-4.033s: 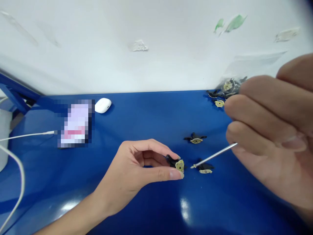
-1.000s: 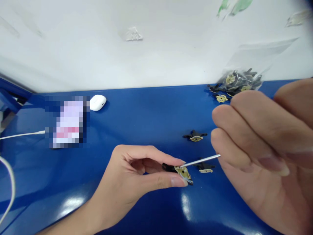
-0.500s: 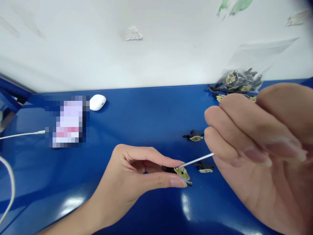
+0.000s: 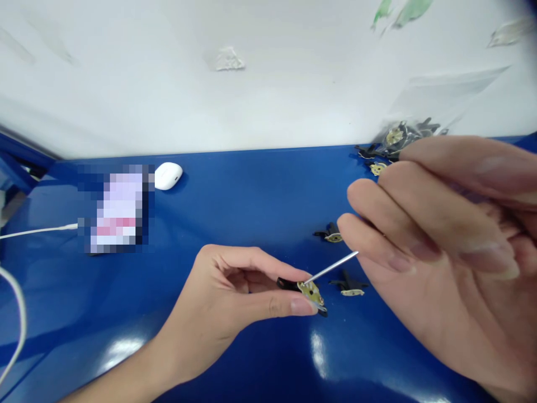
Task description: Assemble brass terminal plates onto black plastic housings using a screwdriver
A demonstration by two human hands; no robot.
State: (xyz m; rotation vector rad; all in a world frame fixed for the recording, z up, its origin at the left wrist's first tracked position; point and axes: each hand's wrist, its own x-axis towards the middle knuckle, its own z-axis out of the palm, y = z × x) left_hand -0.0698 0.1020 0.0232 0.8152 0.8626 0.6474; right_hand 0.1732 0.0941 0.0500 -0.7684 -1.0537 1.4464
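Note:
Between the thumb and fingers of my left hand [image 4: 239,296] is a small black part with a brass-coloured plate [image 4: 311,292], tilted so the plate faces up toward me. My right hand [image 4: 444,263] is curled closed around a screwdriver, of which only the thin silver shaft [image 4: 333,267] shows; its handle is hidden in the palm. The shaft's tip touches the upper left of the brass plate, near its edge. Two similar black parts lie on the table close by: one part [image 4: 334,237] farther back, another part [image 4: 352,292] just right of the held one.
At the back right, a clear plastic bag [image 4: 423,106] holds several such parts, with more parts [image 4: 377,169] lying in front of it. A white earbud case [image 4: 168,176] and a blurred-out phone [image 4: 119,207] with a white cable [image 4: 37,230] sit at left on the blue table [image 4: 251,190].
My right hand has turned and its fingers have shifted slightly left, the shaft tilting a bit steeper. The held part has risen slightly. The screwdriver tip stays on the plate.

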